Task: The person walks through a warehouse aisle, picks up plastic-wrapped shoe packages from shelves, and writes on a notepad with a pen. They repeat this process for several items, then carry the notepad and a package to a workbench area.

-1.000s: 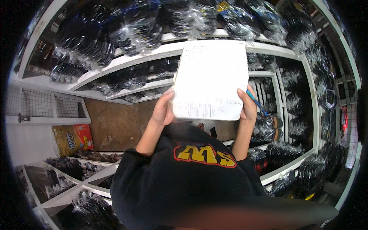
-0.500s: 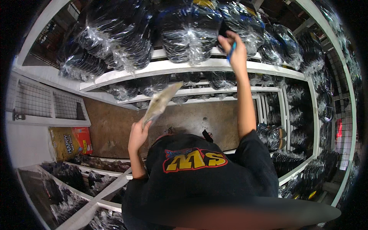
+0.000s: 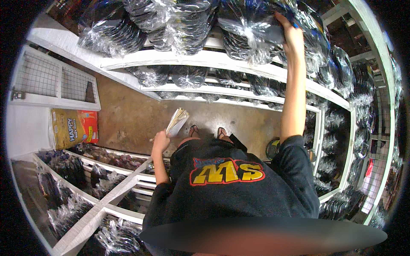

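The right hand (image 3: 292, 37) reached up to the top white shelf (image 3: 205, 57), fingers curled on a plastic-wrapped bundle of dark footwear (image 3: 252, 30), possibly also holding a blue pen. The left hand (image 3: 161, 141) gripped a sheaf of papers (image 3: 177, 120) low on the left, above the brown concrete floor (image 3: 128, 115) of a narrow aisle between white racks.

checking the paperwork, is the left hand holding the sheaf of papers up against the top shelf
No, the left hand holds the papers low at the person's side, while the right hand reaches the plastic-wrapped bundles on the top shelf.
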{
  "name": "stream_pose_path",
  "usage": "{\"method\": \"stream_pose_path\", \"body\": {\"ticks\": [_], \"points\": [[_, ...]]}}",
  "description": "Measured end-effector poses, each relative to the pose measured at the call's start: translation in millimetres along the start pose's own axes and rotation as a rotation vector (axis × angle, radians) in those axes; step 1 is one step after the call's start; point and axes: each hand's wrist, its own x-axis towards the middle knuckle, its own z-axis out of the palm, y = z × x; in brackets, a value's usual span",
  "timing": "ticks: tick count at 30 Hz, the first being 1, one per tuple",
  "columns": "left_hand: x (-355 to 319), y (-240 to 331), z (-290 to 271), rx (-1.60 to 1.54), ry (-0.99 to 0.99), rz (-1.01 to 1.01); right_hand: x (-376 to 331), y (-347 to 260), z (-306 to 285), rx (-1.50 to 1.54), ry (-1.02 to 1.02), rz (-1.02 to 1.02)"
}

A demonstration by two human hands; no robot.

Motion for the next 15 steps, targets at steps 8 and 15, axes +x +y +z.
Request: {"method": "stream_pose_path", "body": {"ticks": [8, 15], "points": [[-16.7, 36.3, -11.3, -0.609, 0.16, -0.074, -161.9, -22.0, -155.4, -0.514, 0.167, 0.071], [-40.0, 52.7, -32.0, -1.591, 0.417, -0.267, -197.1, 29.0, -230.4, -0.959, -0.456, 0.341]]}}
